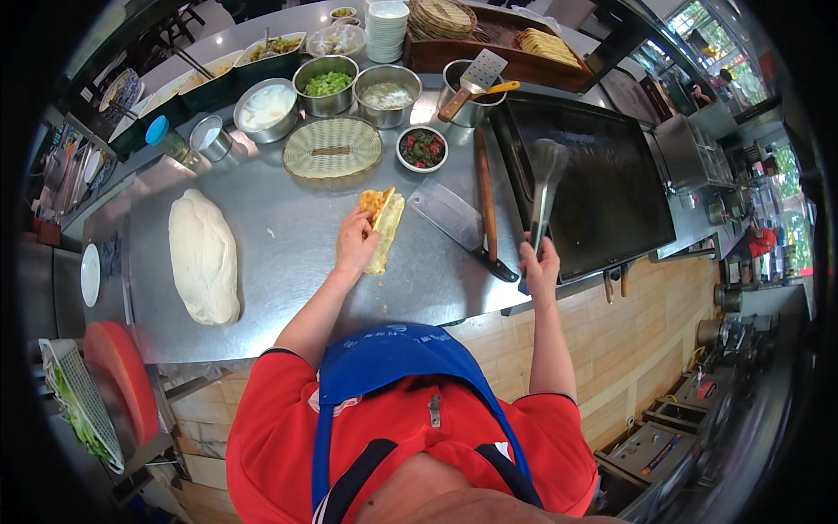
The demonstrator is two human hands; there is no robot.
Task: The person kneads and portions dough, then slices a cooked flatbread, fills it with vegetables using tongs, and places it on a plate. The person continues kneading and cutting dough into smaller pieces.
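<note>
My left hand (357,243) grips a folded, browned flatbread (387,229) on the steel worktop (288,262), its fingers over the left edge of the bread. My right hand (541,265) holds metal tongs (545,183) by the handle end, their head over the left side of a dark flat griddle (602,190). Between my hands lie a cleaver (452,213) with a black handle and a wooden rolling pin (485,196). A small bowl of dark and red chopped food (422,149) stands beyond the cleaver. Left of it rests an oval woven tray (332,147).
A large lump of dough (203,259) lies at left. Steel pots, one with chopped greens (328,84), line the back. A slotted turner (474,82) lies across another pot. Behind stand stacked white dishes (387,33) and a wooden tray (497,59) with flatbreads.
</note>
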